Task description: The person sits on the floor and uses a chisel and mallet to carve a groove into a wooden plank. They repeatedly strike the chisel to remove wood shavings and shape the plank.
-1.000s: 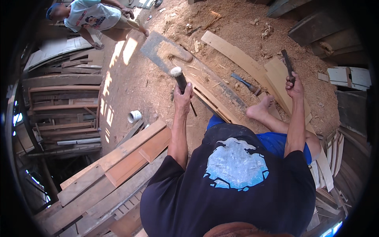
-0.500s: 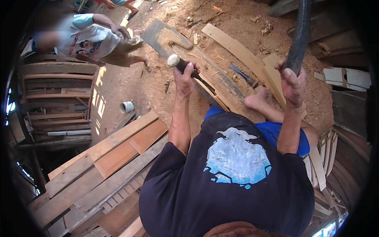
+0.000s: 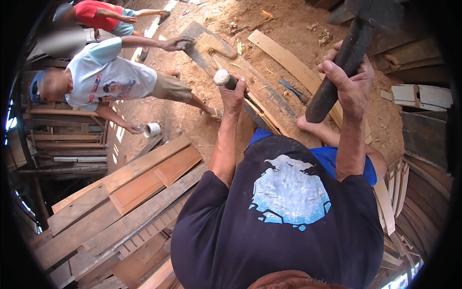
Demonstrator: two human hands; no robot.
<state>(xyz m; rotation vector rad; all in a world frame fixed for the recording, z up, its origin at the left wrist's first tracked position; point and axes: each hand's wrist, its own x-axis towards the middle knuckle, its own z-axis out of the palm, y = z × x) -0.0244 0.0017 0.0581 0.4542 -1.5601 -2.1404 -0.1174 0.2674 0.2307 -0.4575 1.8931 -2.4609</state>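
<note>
My left hand (image 3: 234,96) is closed around the dark handle of a chisel (image 3: 230,83), whose pale, battered butt end points up. The chisel's lower end is hidden by my hand. Below it a narrow split strip of wood (image 3: 263,114) lies along a long plank (image 3: 248,72) strewn with sawdust. Raised on the right, my right hand (image 3: 353,74) grips a hammer (image 3: 332,79) by its thick dark handle. The hammer's dark, blocky head (image 3: 378,14) is up near the top edge, well apart from the chisel.
Another chisel (image 3: 292,90) lies on the sawdust by my bare foot (image 3: 313,124). A curved board (image 3: 284,58) lies beyond. Stacked planks (image 3: 139,188) fill the lower left, near a white pot (image 3: 152,129). A person in a white shirt (image 3: 115,79) reaches across; another wears red (image 3: 96,14).
The hammer has tilted, bringing its head into view at the top. My left hand has shifted slightly right with the chisel. The white-shirted person has come nearer, arms stretched out; the red-shirted person shows more.
</note>
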